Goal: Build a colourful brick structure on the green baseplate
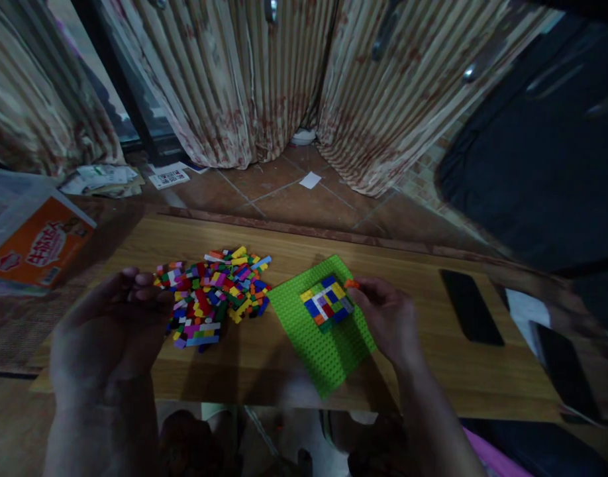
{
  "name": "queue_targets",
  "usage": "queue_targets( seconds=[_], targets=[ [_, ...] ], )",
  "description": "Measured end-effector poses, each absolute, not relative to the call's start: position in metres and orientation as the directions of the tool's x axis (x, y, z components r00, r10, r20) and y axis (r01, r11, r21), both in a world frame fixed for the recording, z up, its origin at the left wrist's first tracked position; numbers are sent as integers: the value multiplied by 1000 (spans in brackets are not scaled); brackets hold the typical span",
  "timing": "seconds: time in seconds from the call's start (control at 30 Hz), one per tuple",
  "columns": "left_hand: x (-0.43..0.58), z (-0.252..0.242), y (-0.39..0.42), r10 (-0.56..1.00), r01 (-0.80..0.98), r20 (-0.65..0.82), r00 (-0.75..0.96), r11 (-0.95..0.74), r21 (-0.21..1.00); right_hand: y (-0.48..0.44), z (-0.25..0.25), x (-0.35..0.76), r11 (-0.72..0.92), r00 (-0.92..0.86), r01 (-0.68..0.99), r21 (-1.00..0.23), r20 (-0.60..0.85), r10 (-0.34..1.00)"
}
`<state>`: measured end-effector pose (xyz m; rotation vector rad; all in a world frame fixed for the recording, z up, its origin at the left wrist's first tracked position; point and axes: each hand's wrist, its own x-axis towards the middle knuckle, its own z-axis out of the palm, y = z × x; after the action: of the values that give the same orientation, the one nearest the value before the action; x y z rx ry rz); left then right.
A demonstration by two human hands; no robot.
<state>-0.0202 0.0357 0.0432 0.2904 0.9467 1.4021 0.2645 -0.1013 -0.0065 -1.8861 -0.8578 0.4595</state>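
The right hand (388,315) has its grip clamped on a small orange plastic brick (352,283), pinched between thumb and fingers. It holds this brick at the right edge of a low, roughly square block of interlocking bricks (326,305) in blue, yellow, white, red, orange, green and grey; whether the two touch cannot be told. The block sits on the upper part of a bright green studded plastic baseplate (328,371), which lies turned at an angle on a long brown wooden surface (304,248).

The left hand (112,324) is raised with its palm showing, the fingers loosely curled and its grip apart, just in front of a loose heap of multicoloured plastic bricks (219,291). That heap spreads over the surface to the left of the baseplate, its right side close to the baseplate's left corner.

To the right of the right hand, a flat black rectangular slab (470,307) lies on the surface. At far left stands a clear plastic box with an orange label (46,242); striped, flower-patterned curtains (224,79) hang beyond the surface.
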Motion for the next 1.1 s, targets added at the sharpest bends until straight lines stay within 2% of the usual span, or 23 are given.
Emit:
queue_targets(
  seconds=[0.2, 0.33, 0.5, 0.7, 0.87, 1.1],
  targets=[
    [-17, 42, 34, 920, -736, -386, -63, 218, 640, -117, -19, 276, -372, 646, 394, -841, -35, 763],
    [-7, 47, 31, 910, -755, -400, -109, 186, 629, -117, -31, 276, -366, 623, 374, -852, -62, 780],
    [-5, 44, 35, 908, -751, -406, -104, 197, 630, -116, -34, 275, -413, 620, 559, -719, 31, 784],
    [-13, 30, 42, 922, -744, -355, -153, 129, 655, -111, -28, 271, -503, 637, 583, -638, -25, 770],
    [-15, 31, 38, 931, -731, -355, -84, 184, 657, -109, -27, 271, -512, 649, 577, -636, -23, 760],
    [-11, 36, 36, 913, -749, -403, -72, 217, 626, -108, -31, 269, -522, 663, 559, -644, -31, 748]
  ],
)
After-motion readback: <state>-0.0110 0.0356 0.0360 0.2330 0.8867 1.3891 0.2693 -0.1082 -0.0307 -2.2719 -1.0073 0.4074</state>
